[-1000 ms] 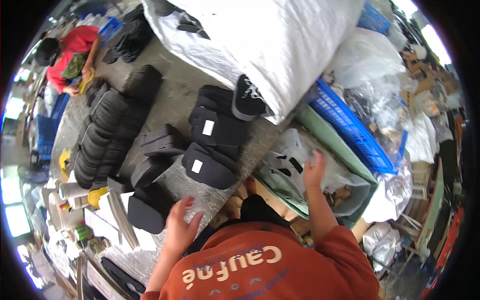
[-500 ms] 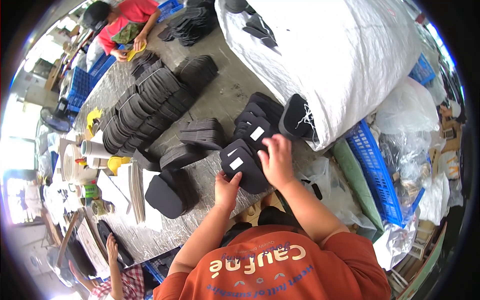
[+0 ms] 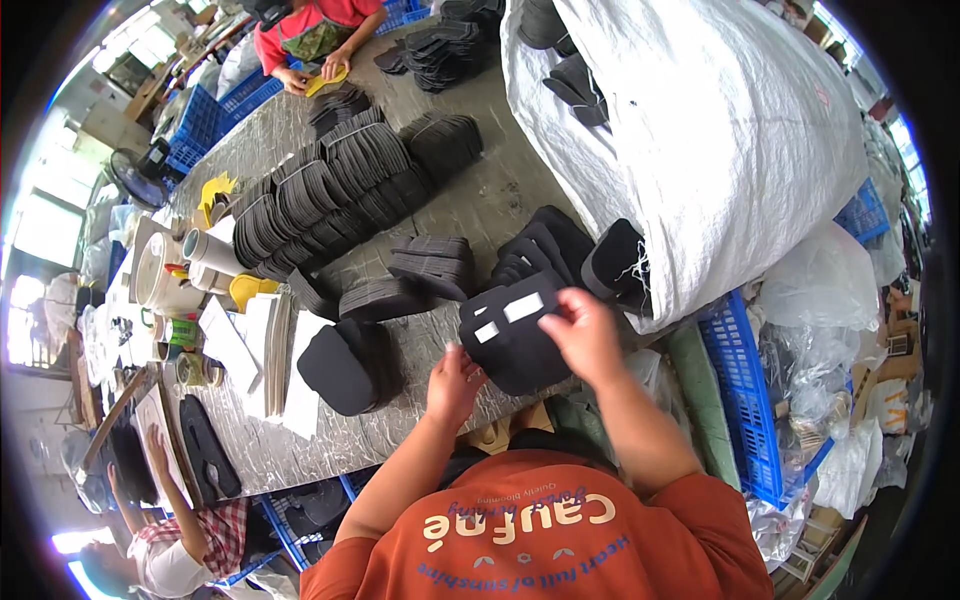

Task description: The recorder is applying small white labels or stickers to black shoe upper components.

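At the near table edge, several flat black insoles (image 3: 515,360) overlap in a small pile, with white labels on top. My right hand (image 3: 585,335) is closed on the right end of the top insole, beside its larger white label (image 3: 524,307); motion smears the hand slightly. My left hand (image 3: 455,387) has its fingers curled at the pile's left edge, the thumb beside it. Behind the pile lies a fanned row of more black insoles (image 3: 545,240). To the left stands a separate stack of black insoles (image 3: 338,370).
Long rows of bundled black insoles (image 3: 330,190) cover the table's middle. A big white sack (image 3: 720,130) leans at the right, above a blue crate (image 3: 740,390). White boards (image 3: 265,355) and cups (image 3: 207,250) stand left. Two co-workers work at far left and lower left.
My right hand has closed on a labelled insole and brought it over the pile, where its label now lies beside the other. My left thumb has slid off the pile's top to its edge.
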Available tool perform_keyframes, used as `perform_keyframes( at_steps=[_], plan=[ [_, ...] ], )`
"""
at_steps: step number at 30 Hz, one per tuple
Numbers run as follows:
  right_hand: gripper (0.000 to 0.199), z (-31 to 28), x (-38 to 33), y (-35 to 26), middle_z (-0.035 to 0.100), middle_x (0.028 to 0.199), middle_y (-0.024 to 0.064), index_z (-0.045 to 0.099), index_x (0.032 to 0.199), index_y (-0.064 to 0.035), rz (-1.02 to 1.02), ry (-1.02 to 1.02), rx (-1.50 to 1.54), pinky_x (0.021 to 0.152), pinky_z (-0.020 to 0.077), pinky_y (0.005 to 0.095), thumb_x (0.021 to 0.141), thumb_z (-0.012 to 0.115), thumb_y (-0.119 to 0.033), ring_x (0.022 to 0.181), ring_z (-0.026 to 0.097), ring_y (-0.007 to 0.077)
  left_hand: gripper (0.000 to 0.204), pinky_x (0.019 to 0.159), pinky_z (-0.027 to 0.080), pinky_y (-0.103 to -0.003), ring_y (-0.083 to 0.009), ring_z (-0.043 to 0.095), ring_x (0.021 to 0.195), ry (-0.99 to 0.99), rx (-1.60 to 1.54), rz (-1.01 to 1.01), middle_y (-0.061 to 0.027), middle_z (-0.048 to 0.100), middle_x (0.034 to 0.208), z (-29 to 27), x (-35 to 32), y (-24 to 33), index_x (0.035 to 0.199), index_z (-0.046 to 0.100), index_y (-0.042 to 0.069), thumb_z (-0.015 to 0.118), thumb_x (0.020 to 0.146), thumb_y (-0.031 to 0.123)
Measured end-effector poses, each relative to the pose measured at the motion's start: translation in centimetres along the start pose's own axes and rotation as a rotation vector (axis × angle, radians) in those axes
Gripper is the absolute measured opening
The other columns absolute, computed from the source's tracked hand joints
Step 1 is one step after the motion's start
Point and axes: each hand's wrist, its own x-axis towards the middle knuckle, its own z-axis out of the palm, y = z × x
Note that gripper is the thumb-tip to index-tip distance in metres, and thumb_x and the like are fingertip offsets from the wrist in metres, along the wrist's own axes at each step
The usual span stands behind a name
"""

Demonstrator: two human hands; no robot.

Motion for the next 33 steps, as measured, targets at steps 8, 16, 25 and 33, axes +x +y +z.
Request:
perform_keyframes(
  at_steps=[8,16,25,33],
  plan=[
    [0.072,2.3,7.0,3.5,0.048,0.120,0.0261,0.038,0.134,0.0014,-0.336,0.265,-0.675,0.100,0.0365,0.0469,0.078,0.074,-0.028,0.114,0.044,0.0425,0.045,0.104,0.038,-0.039,-0.0272,0.046,0.125,-0.216,-0.119,0.038,-0.0160,0.046,0.135,1.2,-0.7,0.2,0.135,0.034,-0.007,0.047,0.097,0.012],
    [0.105,2.4,5.1,2.5,0.047,0.120,0.0282,0.033,0.138,0.0029,-0.092,0.016,-0.486,0.100,0.0359,0.0480,0.065,0.078,-0.057,0.116,0.043,0.0437,0.044,0.099,0.041,-0.035,-0.0231,0.055,0.112,-0.107,0.018,0.166,-0.0142,0.056,0.123,2.3,1.4,-0.1,0.127,0.043,-0.008,0.060,0.088,0.002],
    [0.108,3.2,0.5,1.3,0.036,0.135,0.0201,0.014,0.147,-0.0060,-0.048,-0.099,-0.140,0.110,0.0296,0.0439,0.067,0.085,-0.028,0.130,0.035,0.0341,0.065,0.103,0.038,-0.037,-0.0229,0.049,0.120,-0.251,0.050,0.158,-0.0138,0.049,0.131,2.2,0.6,1.2,0.137,0.036,0.000,0.067,0.088,0.031],
    [0.116,5.2,-3.4,1.9,0.032,0.143,0.0091,-0.004,0.151,-0.0189,0.337,-0.368,0.967,0.109,0.0293,0.0393,0.071,0.081,-0.019,0.132,0.034,0.0243,0.139,0.114,0.020,-0.040,-0.0312,0.021,0.141,-0.478,0.335,0.243,-0.0210,0.018,0.153,0.1,-1.1,5.4,0.150,-0.007,0.004,0.088,0.057,0.046]
  ],
)
